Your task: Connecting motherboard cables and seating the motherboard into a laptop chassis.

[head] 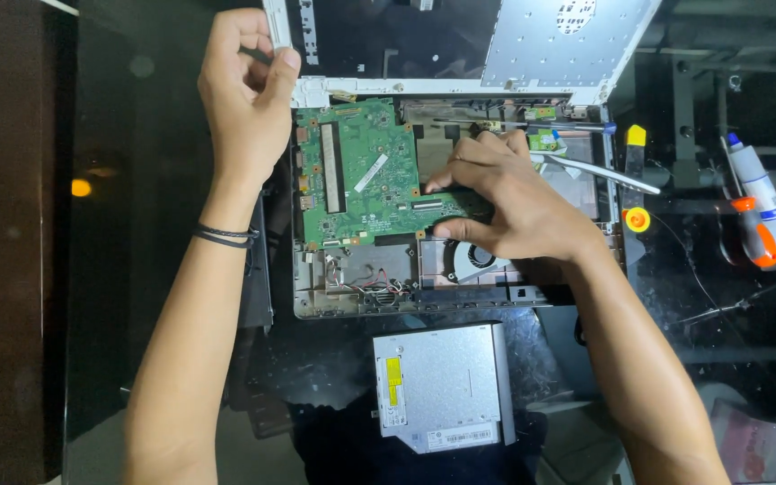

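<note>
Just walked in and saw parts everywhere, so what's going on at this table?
A person has an opened white laptop base on a dark glass table, its green circuit board exposed. The left hand grips the edge of the white screen frame, while the right hand presses fingertips on the board beside the round cooling fan. A removed grey metal optical drive lies in front; a white syringe tube and orange-handled tools sit to the right.

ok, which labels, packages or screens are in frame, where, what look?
Yellow label: left edge of the grey optical drive, narrow rectangle.
White label: drive's near edge, long strip.
White sticker: green motherboard, slanted strip.
Tube label: white syringe-shaped tube, right, white and blue.
Screens: none seen lit.
</note>
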